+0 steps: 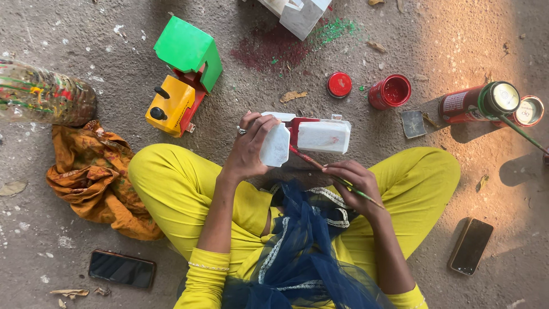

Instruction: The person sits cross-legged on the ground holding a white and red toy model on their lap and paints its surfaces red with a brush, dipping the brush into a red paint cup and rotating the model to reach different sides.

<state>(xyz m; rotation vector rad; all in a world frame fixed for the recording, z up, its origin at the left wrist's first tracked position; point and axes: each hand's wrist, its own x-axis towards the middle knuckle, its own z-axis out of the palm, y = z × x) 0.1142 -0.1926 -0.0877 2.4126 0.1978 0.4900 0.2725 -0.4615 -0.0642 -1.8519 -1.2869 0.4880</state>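
Left hand [250, 150] grasps the white toy truck [306, 137] by its cab end, just below the red paint tin [390, 91]; right hand [354, 178] pinches a paintbrush [331, 174]. The truck looks light, rigid, wet-painted.

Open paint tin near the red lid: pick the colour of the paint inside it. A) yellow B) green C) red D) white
C: the open paint tin shows red paint inside, it stands beside the red lid, and the brush in the right hand leaves red on the white toy held by the left hand.
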